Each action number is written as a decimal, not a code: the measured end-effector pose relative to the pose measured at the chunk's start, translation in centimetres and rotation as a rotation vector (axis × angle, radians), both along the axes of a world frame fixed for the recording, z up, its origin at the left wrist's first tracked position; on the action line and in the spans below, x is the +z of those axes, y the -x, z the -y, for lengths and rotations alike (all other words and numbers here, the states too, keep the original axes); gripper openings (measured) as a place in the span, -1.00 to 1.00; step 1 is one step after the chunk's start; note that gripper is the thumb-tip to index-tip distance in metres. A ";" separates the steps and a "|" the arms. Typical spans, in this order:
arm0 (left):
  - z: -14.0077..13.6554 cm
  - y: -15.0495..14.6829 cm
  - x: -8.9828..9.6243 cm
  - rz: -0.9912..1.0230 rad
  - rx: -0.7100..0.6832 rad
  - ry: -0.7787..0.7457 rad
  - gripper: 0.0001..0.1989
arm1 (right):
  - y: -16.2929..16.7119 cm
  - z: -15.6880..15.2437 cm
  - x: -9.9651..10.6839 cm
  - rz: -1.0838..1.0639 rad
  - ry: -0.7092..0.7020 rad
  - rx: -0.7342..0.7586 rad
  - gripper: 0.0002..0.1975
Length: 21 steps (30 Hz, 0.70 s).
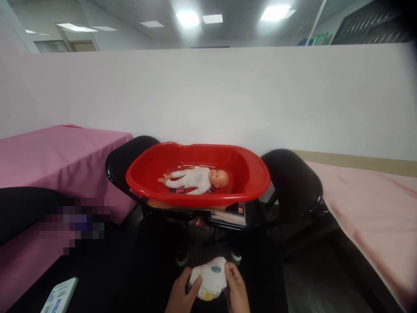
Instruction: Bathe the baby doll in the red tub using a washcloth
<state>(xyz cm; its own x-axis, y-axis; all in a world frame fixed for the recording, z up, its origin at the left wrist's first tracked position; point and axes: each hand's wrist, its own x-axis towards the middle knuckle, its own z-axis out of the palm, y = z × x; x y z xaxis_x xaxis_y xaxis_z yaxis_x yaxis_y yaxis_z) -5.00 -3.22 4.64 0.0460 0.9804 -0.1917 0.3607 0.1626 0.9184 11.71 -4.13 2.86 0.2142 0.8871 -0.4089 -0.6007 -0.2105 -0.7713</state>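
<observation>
A: What colour is the tub [257, 171] showing?
B: It is gleaming plain red, while the doll [198, 177] is wearing white
A: And the cloth [213, 281]?
B: It is showing white, with a blue-grey oval and a yellow patch
A: Are the sheets matching?
B: No, the left sheet [48, 154] is looking deep pink, the right sheet [374, 213] pale pink, and the chair [289, 182] beside it is shining black
</observation>
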 end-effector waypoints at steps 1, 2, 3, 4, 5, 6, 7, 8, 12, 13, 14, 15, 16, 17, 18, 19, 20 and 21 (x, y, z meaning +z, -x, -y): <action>-0.3 0.0 0.1 0.032 -0.012 0.055 -0.57 | 0.0 0.0 0.2 -0.088 0.026 0.001 -0.63; -0.6 0.1 0.2 0.084 -0.024 0.108 -0.57 | 0.1 0.0 0.4 -0.154 0.048 0.003 -0.64; -0.9 0.0 0.1 0.150 -0.027 0.157 -0.58 | 0.2 0.2 0.7 -0.196 0.063 0.008 -0.64; -1.2 0.0 -0.2 0.219 -0.017 0.203 -0.58 | 0.3 0.4 1.0 -0.220 0.062 0.018 -0.66; -1.5 -0.1 -0.5 0.278 0.000 0.242 -0.58 | 0.4 0.6 1.3 -0.237 0.048 0.035 -0.68; -1.8 -0.2 -1.0 0.319 0.016 0.271 -0.57 | 0.5 0.7 1.5 -0.252 0.027 0.056 -0.71; -2.2 -0.3 -1.6 0.343 0.029 0.284 -0.56 | 0.6 0.8 1.7 -0.268 0.005 0.072 -0.72; -2.6 -0.4 -2.2 0.352 0.037 0.287 -0.54 | 0.8 0.8 1.9 -0.282 -0.015 0.077 -0.72; -4.0 -0.6 -4.3 0.296 0.024 0.241 -0.43 | 0.9 0.1 1.6 -0.316 -0.029 0.013 -0.68; -4.2 -0.7 -4.5 0.254 0.017 0.189 -0.43 | 1.0 -0.2 1.4 -0.321 -0.018 -0.004 -0.67; -4.4 -0.8 -4.5 0.209 0.007 0.123 -0.45 | 1.0 -0.6 1.3 -0.323 -0.007 -0.014 -0.66; -4.5 -0.9 -4.5 0.174 -0.014 0.055 -0.48 | 1.0 -1.0 1.2 -0.323 0.005 -0.017 -0.66; -4.5 -1.0 -4.5 0.162 -0.053 0.010 -0.51 | 1.1 -1.4 1.1 -0.317 0.010 -0.019 -0.66; -4.4 -1.1 -4.4 0.175 -0.106 0.009 -0.50 | 1.3 -1.9 1.0 -0.308 0.009 -0.019 -0.65; -4.3 -1.3 -4.4 0.205 -0.157 0.051 -0.49 | 1.5 -2.4 0.9 -0.295 0.004 -0.017 -0.64; -4.2 -1.4 -4.6 0.238 -0.198 0.122 -0.46 | 1.8 -2.9 0.7 -0.280 -0.001 -0.013 -0.61; -4.1 -1.5 -4.8 0.262 -0.217 0.196 -0.44 | 2.0 -3.4 0.5 -0.264 -0.005 -0.004 -0.59; -4.0 -1.5 -5.0 0.275 -0.209 0.256 -0.44 | 2.3 -3.8 0.3 -0.248 -0.006 0.012 -0.56</action>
<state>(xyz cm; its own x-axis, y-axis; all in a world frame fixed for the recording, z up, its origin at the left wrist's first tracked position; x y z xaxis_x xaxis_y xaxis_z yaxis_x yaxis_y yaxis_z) -3.51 0.83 -0.36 0.3225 0.8669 -0.3802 0.1574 0.3469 0.9246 9.44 -0.36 3.15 0.0973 0.8915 -0.4424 -0.7694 -0.2146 -0.6017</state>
